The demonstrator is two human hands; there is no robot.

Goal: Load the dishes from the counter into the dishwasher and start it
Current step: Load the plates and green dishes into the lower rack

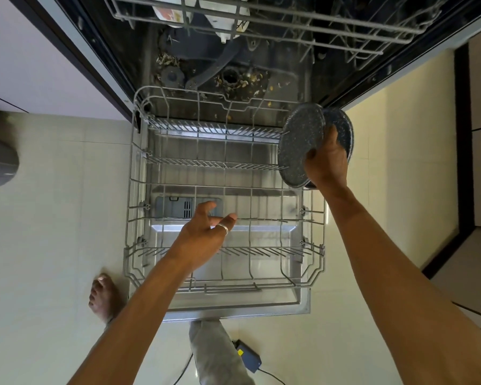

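View from above an open dishwasher, its door (233, 307) folded down flat and the lower rack (222, 190) pulled out over it, wire tines standing in rows with nothing between them. At about 2 o'clock, the right hand (326, 159) grips two speckled blue-grey plates (297, 143) held on edge, overlapping, just over the rack's right rim near its back corner. Near the centre, toward 7 o'clock, the left hand (206, 232) hovers above the rack with fingers loosely spread and holding nothing, a ring (223, 228) on one finger. At 12 o'clock the upper rack (261, 20) holds white dishes. Pale floor tiles (67, 204) lie open to the left and right; a bare foot (104, 297) stands at 8 o'clock beside the door's edge
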